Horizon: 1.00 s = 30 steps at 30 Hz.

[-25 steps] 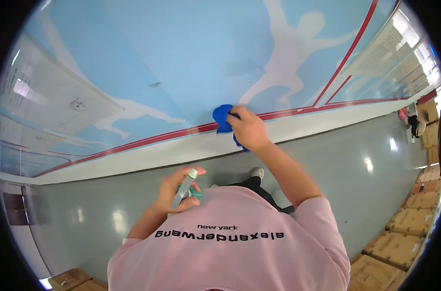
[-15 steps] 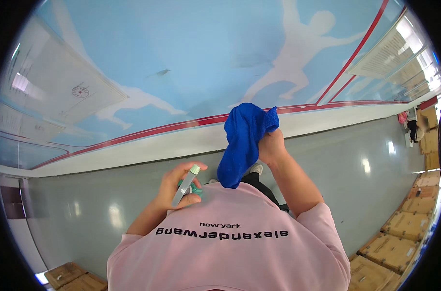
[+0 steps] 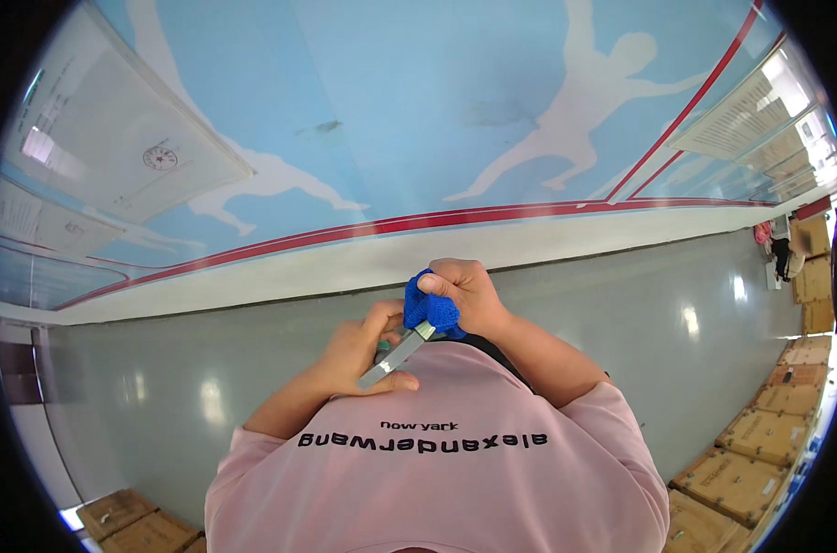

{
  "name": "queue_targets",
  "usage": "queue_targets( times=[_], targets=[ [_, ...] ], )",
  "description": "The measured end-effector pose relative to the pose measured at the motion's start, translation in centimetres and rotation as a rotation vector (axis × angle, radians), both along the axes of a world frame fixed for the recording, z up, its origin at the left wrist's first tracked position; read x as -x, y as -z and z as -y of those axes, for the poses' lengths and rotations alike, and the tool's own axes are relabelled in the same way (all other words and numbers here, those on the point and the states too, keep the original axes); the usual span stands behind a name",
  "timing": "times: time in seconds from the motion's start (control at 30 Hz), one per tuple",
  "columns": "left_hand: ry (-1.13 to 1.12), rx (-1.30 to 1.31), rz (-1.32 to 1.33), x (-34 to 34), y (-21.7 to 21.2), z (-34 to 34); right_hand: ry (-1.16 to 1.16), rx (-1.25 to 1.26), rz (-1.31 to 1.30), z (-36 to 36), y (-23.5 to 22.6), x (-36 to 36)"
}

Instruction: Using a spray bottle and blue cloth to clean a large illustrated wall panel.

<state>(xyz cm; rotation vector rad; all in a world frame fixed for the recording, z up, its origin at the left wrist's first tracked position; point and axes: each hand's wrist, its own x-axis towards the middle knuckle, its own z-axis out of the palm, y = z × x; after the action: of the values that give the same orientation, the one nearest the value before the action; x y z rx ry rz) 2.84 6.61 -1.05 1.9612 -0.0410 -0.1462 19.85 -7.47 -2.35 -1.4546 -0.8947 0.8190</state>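
In front of my chest, my two hands are close together. My left hand (image 3: 346,356) is closed round what looks like a spray bottle (image 3: 393,362), with a long grey head, a pale green tip and a bit of green showing under the fingers. Bunched in my right hand (image 3: 475,293) is a blue cloth (image 3: 443,315), with the thumb pressed on top of it. The cloth lies against the tip of the bottle's head. Most of the bottle's body is hidden below the head and my fingers.
Ahead stands a light blue wall (image 3: 391,120) with white figures, a red stripe (image 3: 418,221) and some dark smudges. Papers under a clear cover (image 3: 151,138) hang at the left. Wooden crates (image 3: 731,475) line the right side, and more crates (image 3: 123,516) stand at lower left.
My right hand has come down and left, and the cloth that hung loose is now bunched up. My left hand has moved right with the spray bottle, bringing its tip to the cloth.
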Motion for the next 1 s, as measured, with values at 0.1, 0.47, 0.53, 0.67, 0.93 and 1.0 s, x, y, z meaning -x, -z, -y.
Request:
queue_targets(
  times=[0.1, 0.47, 0.53, 0.67, 0.93, 1.0],
  targets=[
    [-0.127, 0.185, 0.132, -0.6, 0.2, 0.6, 0.055, -0.043, 0.024, 0.3, -0.1, 0.2],
    [-0.14, 0.293, 0.073, -1.8, -0.7, 0.9, -0.044, -0.089, -0.641, 1.7, 0.0, -0.7],
    [-0.12, 0.352, 0.126, -1.8, -0.1, 1.0, 0.032, -0.078, -1.0, 1.7, -1.2, -0.4],
    [-0.266, 0.635, 0.207, -1.9, -0.2, 1.1, 0.124, -0.305, -0.913, 1.4, 0.8, -0.5],
    [-0.273, 0.705, 0.2, -1.1, -0.6, 1.6, -0.06, -0.1, -0.056, 0.7, 0.3, -0.6],
    [-0.306, 0.733, 0.227, -1.0, -1.0, 2.0, -0.034, -0.091, -0.204, 0.6, -0.6, -0.3]
  ],
)
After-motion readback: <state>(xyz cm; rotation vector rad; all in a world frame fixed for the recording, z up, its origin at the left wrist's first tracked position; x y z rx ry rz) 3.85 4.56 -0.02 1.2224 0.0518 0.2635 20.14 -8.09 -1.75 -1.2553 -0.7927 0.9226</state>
